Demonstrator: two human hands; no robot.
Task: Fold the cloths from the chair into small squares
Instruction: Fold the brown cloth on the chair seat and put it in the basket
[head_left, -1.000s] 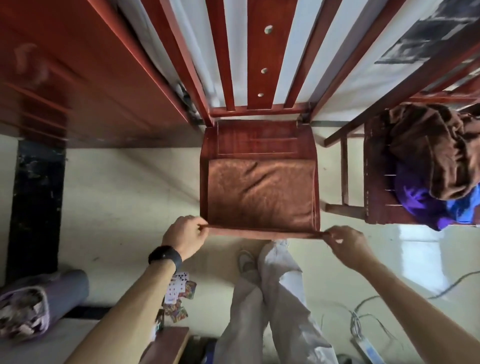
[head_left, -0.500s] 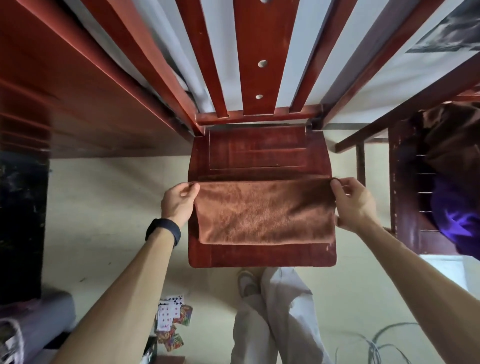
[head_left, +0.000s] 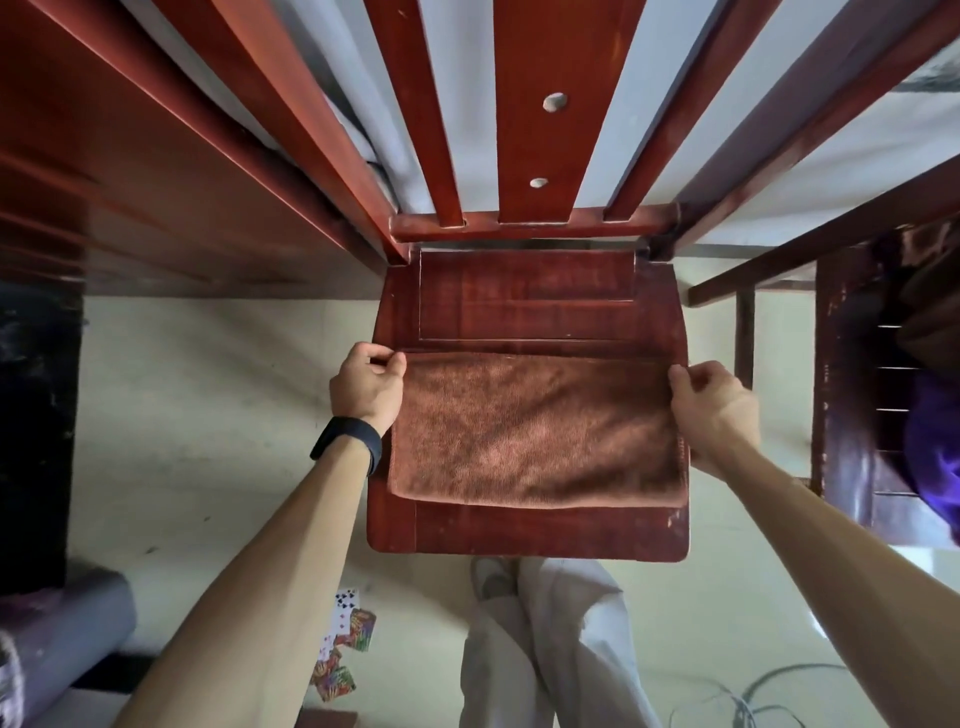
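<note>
A brown terry cloth (head_left: 535, 431) lies folded in half on the seat of a red wooden chair (head_left: 524, 301), its folded edge toward me. My left hand (head_left: 366, 387) pinches the cloth's far left corner. My right hand (head_left: 711, 410) grips the far right corner and covers part of the right edge. A second, darker chair (head_left: 841, 374) at the right edge carries a pile of cloths, a purple one (head_left: 935, 447) and a dark brown one (head_left: 930, 312), mostly cut off by the frame.
The chair's slatted back (head_left: 524, 119) rises just behind the seat. A red wooden board (head_left: 130, 171) slants at the left. On the pale floor lie playing cards (head_left: 345, 644), a grey roll (head_left: 62, 639) and cables (head_left: 748, 696). My leg (head_left: 545, 644) stands below the seat.
Both hands lifted the cloth's near edge from the seat front and carried it back over itself, folding the cloth in half. The view moved closer to the chair.
</note>
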